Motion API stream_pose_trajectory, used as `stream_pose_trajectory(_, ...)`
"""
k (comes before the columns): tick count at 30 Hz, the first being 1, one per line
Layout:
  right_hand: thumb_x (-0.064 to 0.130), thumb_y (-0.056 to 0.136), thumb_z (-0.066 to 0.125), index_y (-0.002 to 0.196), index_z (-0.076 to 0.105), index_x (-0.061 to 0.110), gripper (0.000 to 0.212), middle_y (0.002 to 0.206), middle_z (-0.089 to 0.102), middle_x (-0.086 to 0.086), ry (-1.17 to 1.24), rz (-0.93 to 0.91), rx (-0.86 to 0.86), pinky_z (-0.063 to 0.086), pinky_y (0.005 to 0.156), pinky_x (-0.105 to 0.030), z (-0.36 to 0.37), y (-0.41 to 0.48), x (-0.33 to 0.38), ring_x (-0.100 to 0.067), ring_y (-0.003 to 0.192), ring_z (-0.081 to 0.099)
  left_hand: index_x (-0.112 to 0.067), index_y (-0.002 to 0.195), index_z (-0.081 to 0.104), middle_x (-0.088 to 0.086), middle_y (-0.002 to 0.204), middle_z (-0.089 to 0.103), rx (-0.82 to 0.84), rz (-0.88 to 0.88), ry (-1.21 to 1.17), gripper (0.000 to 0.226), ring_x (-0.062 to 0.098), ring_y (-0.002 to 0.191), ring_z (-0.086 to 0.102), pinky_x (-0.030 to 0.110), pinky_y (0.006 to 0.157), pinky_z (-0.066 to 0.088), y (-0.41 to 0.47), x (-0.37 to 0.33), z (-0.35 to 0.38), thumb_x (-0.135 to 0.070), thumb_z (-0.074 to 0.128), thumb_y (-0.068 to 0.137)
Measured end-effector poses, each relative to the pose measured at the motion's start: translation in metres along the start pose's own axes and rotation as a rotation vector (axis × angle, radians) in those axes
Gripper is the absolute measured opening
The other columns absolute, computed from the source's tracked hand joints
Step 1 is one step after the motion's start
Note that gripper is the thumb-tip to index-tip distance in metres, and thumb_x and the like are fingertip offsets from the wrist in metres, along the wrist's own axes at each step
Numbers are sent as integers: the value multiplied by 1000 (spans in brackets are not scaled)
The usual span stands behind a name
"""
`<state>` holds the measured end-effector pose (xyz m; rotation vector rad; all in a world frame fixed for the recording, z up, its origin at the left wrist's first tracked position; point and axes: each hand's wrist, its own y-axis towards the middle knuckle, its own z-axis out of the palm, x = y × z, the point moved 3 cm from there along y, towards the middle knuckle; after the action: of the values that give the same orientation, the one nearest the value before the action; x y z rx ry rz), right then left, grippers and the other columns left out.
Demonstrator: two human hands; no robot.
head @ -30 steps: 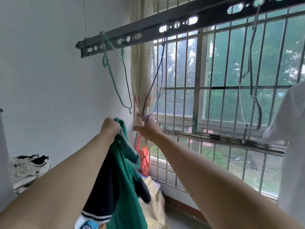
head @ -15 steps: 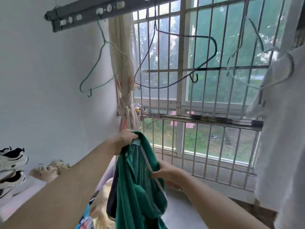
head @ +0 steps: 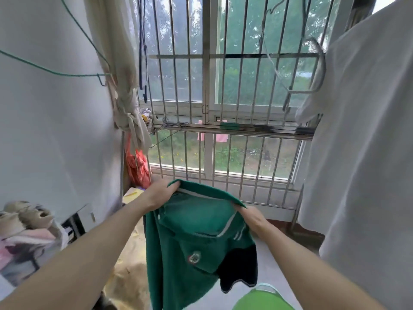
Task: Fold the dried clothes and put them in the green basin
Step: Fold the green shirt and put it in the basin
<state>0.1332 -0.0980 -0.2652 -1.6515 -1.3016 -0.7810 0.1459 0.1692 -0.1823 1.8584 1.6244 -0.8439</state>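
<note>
Both hands now hold the shirt's top edge spread wide, where half a second ago the right hand was lower on its front and the cloth hung bunched; the view has also tipped down, so the drying rail is gone from sight and the basin has come in at the bottom edge. Left hand: its grip is clamped on the collar's left end, thumb on the near side, fingers curled over the far side. The right hand's grip is clamped on the collar's right end, fingers hidden behind the cloth. Between them the green shirt hangs in the air in front of the person, neck open toward the camera, a round badge on its chest and a dark sleeve at its lower right. It is above and just left of the light green basin, which sits on the grey floor; only the basin's rim shows. Ahead is a barred window with trees outside. A pale curtain is knotted in the left corner, with a red bag under it. On the white wall side hangs a green wire hanger. A white garment on a grey hanger fills the right. Shoes lie blurred at the far left.
</note>
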Motion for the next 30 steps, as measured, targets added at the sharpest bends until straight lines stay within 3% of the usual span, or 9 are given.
stream_pose_trajectory(2, 99, 46, 38, 104, 65, -1, 119, 106, 67, -21, -19, -20, -56, 48, 85, -41, -10, 7, -19, -34, 93, 63, -9, 86, 63, 11, 87, 67, 11, 9, 86, 46, 29, 85, 62, 44, 83, 46, 3, 4, 10, -42, 34, 101)
stream_pose_trajectory(3, 99, 51, 33, 107, 64, 0, 118, 106, 67, -20, -25, -17, -57, 48, 88, -42, -13, 3, -22, -36, 98, 62, -14, 84, 63, 8, 87, 67, 3, 23, 115, 45, 27, 85, 62, 44, 84, 46, 4, 4, 15, -43, 33, 101)
stream_pose_trajectory(7, 65, 93, 23, 109, 59, 8, 69, 104, 58, -13, -40, 1, -115, 39, 75, -36, -28, -12, -18, -26, 87, 53, -18, 90, 65, 3, 92, 68, 21, 63, 175, 40, 22, 89, 62, 41, 85, 47, 15, -4, 40, -44, 36, 99)
stream_pose_trajectory(11, 64, 93, 27, 116, 59, 9, 67, 112, 61, -12, 16, 50, -150, 45, 94, -45, -42, -4, -27, -31, 101, 57, -25, 97, 68, -6, 92, 69, 79, 104, 197, 34, 13, 88, 63, 34, 82, 50, 21, -12, 58, -51, 58, 77)
stream_pose_trajectory(17, 46, 97, 45, 96, 62, 13, 37, 113, 65, -21, 66, 56, -30, 45, 97, -46, -60, -6, -31, -29, 94, 61, -29, 87, 63, -2, 93, 66, -90, 19, 263, 22, 23, 89, 59, 38, 84, 49, 40, -20, 82, -34, 42, 95)
stream_pose_trajectory(20, 55, 88, 55, 112, 61, 16, 46, 116, 63, -19, -31, -55, 115, 47, 97, -46, -67, -11, -30, -28, 99, 63, -26, 81, 59, 4, 96, 65, -159, -111, 114, 20, 27, 92, 58, 39, 87, 48, 46, -12, 87, -26, 40, 90)
stream_pose_trajectory(23, 53, 76, 70, 135, 43, 25, 70, 127, 52, 4, -118, -128, 220, 50, 96, -34, -76, -16, -28, -16, 113, 56, -19, 94, 62, 12, 104, 65, -193, -226, -34, 36, 32, 100, 57, 39, 91, 44, 52, 0, 96, -36, 35, 78)
stream_pose_trajectory(27, 12, 75, 73, 140, 30, 33, 80, 125, 52, 0, -234, -112, 402, 57, 80, -30, -86, -19, -27, -18, 105, 61, -8, 100, 55, 7, 98, 52, -177, -276, -165, 21, 24, 91, 46, 30, 78, 33, 49, 0, 114, -21, 39, 97)
stream_pose_trajectory(30, -1, 76, 60, 138, 31, 32, 76, 121, 53, 1, -477, -100, 374, 53, 78, -28, -95, -19, -33, -17, 104, 57, -8, 93, 60, 8, 96, 61, -134, -229, -194, 25, 28, 90, 56, 38, 82, 44, 51, 7, 120, -26, 42, 94)
